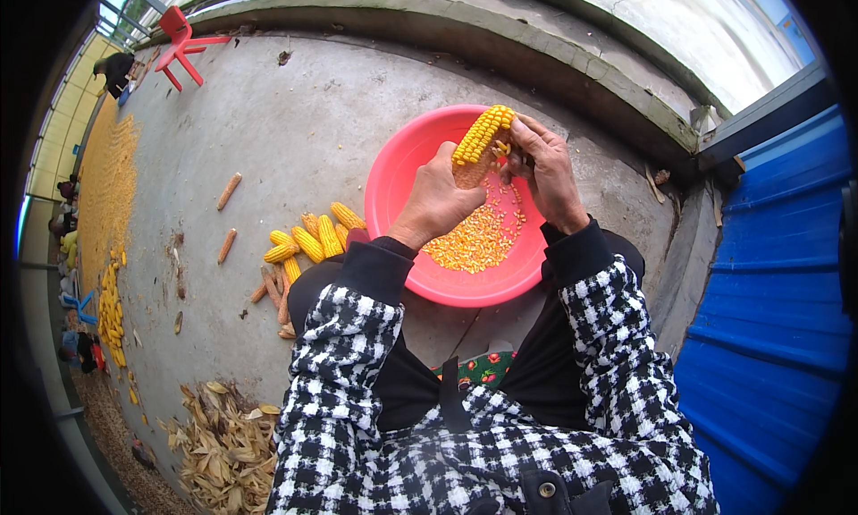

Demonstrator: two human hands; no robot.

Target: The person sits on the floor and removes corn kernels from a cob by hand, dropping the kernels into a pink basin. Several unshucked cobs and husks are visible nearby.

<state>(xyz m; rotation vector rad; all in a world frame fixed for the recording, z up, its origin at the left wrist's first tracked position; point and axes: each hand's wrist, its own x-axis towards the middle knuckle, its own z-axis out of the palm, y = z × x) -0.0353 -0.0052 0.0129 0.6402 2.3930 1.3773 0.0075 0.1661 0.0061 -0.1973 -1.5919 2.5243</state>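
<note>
My left hand (439,196) grips the lower end of a corn cob (481,139), holding it tilted above a pink plastic basin (387,186). Yellow kernels cover the cob's upper left side, while its lower right side is bare and brownish. At the cob's top end my right hand (546,163) has its thumb and fingers on it, with a few loose kernels by the fingers. Shelled kernels (469,243) lie in the basin's bottom. The fingertips of my left hand are hidden behind the cob.
Unshelled ears (308,243) and bare cobs (275,290) lie left of the basin. Dry husks (224,454) are heaped at lower left. A red chair (181,45) stands far off, near spread kernels (104,180) and a person (115,71). Blue metal sheeting (771,300) borders the right.
</note>
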